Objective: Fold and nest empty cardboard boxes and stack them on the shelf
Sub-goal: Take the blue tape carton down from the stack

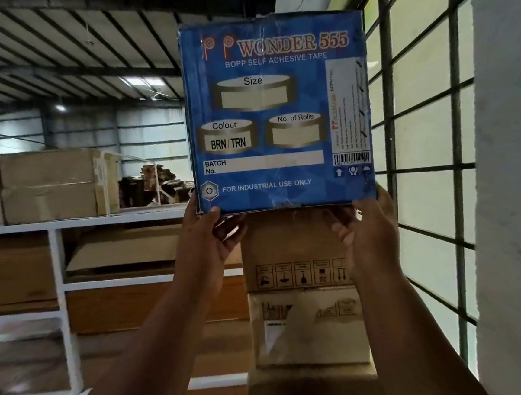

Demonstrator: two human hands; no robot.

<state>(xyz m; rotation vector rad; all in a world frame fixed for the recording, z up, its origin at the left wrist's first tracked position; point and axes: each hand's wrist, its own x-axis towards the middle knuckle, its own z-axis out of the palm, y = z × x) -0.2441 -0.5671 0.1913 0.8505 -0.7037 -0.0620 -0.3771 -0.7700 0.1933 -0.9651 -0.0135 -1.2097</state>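
Overhead, blue tape box (273, 110) held upright atop brown carton stack (305, 283) at right, left hand (209, 240) gripping its lower left corner, right hand (366, 235) curled round its lower right corner, white shelf (61, 227) at left

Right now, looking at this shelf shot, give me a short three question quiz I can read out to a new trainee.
1. True or false: the blue tape box sits on top of a stack of plain brown cartons.
2. Which hands are on the blue tape box? A) left hand only B) right hand only C) both, at its bottom edge
3. Fill in the missing word: the print along the bottom of the box reads "For ____ use only".

Key
1. True.
2. C. The left hand is at the lower left corner, the right hand at the lower right corner.
3. Industrial.
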